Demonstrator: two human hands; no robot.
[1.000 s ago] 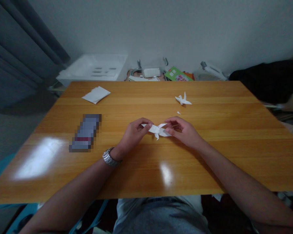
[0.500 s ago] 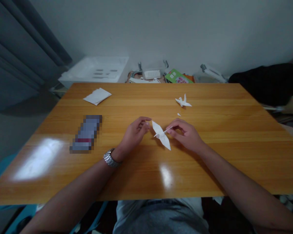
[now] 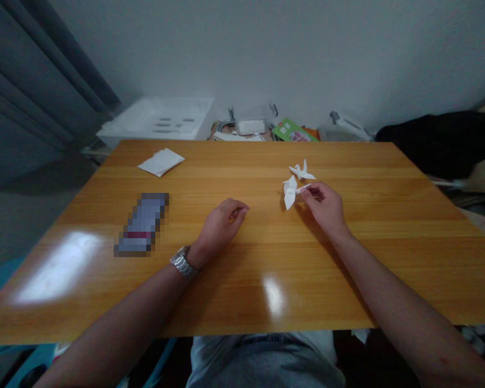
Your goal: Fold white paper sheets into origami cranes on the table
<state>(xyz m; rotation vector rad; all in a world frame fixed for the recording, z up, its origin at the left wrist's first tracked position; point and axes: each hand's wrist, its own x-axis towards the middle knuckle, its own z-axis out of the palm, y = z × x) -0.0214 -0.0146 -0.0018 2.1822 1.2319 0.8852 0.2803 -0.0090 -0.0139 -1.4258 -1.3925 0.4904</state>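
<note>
My right hand (image 3: 325, 207) pinches a white folded paper crane (image 3: 290, 193) by its thin pointed end, its wings spread to the left of my fingertips. Just behind it, a second paper crane (image 3: 303, 171) stands on the wooden table (image 3: 242, 285). My left hand (image 3: 225, 222) rests at the middle of the table, fingers curled and thumb close to the fingertips, with nothing visible in it. A metal watch (image 3: 183, 262) is on that wrist.
To the left lies a phone (image 3: 142, 223), blurred by pixels. Folded white paper (image 3: 161, 161) sits at the back left. Beyond the far edge are a white tray (image 3: 157, 116), a green packet (image 3: 293, 130) and a dark cloth (image 3: 440, 137).
My right hand has carried the crane away to the right, close to the other crane. My left hand has stayed near its place, its fingers closing. The small paper scrap is no longer visible.
</note>
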